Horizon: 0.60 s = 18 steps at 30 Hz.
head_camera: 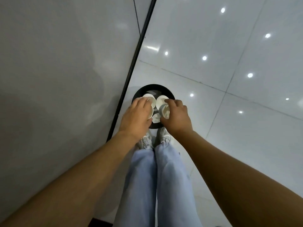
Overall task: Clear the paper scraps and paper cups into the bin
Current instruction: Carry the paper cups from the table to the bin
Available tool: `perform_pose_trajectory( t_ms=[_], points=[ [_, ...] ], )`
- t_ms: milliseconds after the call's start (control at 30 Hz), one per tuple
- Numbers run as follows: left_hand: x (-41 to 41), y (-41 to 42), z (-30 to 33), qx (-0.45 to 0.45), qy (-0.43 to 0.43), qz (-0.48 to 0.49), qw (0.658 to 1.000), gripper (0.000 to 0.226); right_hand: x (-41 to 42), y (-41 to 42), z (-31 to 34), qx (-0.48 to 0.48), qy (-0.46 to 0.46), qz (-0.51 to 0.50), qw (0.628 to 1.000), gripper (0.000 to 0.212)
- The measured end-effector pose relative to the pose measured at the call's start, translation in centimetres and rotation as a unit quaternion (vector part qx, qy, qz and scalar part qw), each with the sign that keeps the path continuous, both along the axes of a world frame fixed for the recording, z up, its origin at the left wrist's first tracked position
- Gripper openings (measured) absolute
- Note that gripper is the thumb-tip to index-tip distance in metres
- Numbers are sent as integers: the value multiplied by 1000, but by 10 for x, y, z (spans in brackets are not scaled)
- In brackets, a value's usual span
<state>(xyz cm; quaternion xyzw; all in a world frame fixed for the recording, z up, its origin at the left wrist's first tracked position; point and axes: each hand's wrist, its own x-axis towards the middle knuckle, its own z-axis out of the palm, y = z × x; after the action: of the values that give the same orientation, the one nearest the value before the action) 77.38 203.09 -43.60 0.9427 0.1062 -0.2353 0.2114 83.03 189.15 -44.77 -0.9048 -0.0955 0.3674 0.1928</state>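
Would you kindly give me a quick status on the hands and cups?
Left hand and right hand each grip paper cups. Both held over the black bin. Nothing in the way.

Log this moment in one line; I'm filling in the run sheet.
left hand: holds paper cups | right hand: holds paper cups | over bin | release pending

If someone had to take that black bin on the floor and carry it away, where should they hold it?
Probably by the round rim of the black bin, coming down from above on its far and right sides, which are bare. The near side is blocked: the left hand and right hand hold paper cups over the opening. No handle shows.
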Motion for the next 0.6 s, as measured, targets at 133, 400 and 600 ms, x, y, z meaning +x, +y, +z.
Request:
perform_pose_trajectory(
  t_ms=[133, 400, 600],
  points=[
    [3, -3, -71, -31, -20, 37, 999, 64, -1, -2, -68, 3, -8, -5, 1000, 60],
    [13, -1, -150, 28, 12, -60, 998, 62, -1, -1, -146, -6, -16, 21, 1000, 69],
    [6, 6, -157, 101, 5, -130, 986, 55, -9, 12, -166, -32, -69, 26, 997, 68]
  ],
)
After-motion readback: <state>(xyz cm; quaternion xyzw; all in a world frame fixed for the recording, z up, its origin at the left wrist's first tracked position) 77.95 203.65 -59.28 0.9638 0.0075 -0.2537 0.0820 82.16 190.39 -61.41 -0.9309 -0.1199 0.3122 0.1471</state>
